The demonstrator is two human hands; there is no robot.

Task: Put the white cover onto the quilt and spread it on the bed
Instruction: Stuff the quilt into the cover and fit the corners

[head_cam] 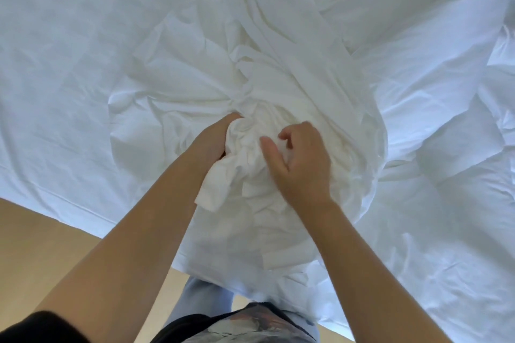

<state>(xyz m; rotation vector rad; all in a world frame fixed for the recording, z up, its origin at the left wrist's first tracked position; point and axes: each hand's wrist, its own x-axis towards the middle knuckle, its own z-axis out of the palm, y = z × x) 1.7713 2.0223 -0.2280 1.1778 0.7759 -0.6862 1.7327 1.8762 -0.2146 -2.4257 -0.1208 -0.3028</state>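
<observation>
One cover (281,69), creamy white, lies bunched in a long twisted band from the upper middle of the frame down to the lower middle, where it hangs over the near edge of the bed. Two hands meet on its gathered lump at the centre.

The left hand (214,139) comes in from the lower left. Its fingers are clenched on a wad of the cover, mostly buried in the cloth, and a loose end spills out below the palm. The right hand (302,167) lies on top of the lump just beside it, its fingers (284,135) curled. A small fold sits between thumb and bent forefinger, but I cannot tell whether they actually clamp it.

One puffy quilt (432,120) fills the right side, partly under the cover. The one bed (69,64) shows its wrinkled sheet across the left. Tan floor (41,245) shows in the lower left, pale blue trousers (200,303) at the bottom middle, and a dark sleeve (33,328) in the bottom left corner.
</observation>
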